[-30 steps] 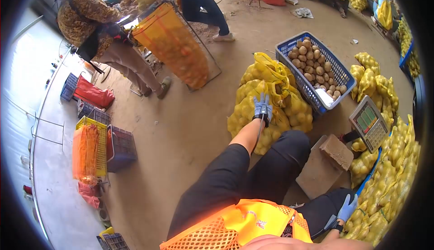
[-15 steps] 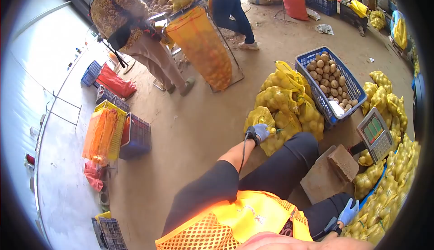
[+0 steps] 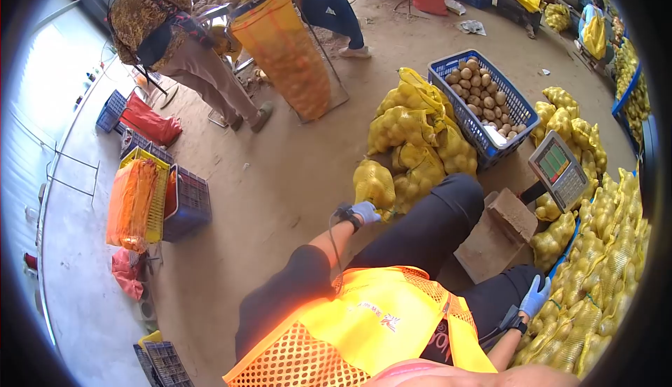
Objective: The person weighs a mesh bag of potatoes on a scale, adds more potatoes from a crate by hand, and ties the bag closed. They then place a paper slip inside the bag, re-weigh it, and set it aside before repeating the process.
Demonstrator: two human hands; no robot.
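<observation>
My left hand (image 3: 365, 212), in a blue-grey glove, is closed on the lower near end of a yellow mesh bag of potatoes (image 3: 374, 184). That bag sits at the near left side of a pile of similar bags (image 3: 420, 159). My right hand (image 3: 535, 297), gloved too, has its fingers apart and rests beside my bent knee, against the stacked yellow mesh bags (image 3: 588, 296). Between my legs and the stack stands a platform scale (image 3: 483, 247), a brown block on its plate and its display (image 3: 558, 170) tilted up.
A blue crate of potatoes (image 3: 483, 110) stands behind the pile. Farther off, two people stand near a tall orange mesh bag (image 3: 287, 58) on a frame. Leftward are a yellow crate with orange bags (image 3: 133, 201) and a dark blue crate (image 3: 187, 205).
The mesh bag at my left hand has shifted toward me, out from the pile, and my left hand has moved with it. My right hand stays by the stack. The view has turned slightly.
</observation>
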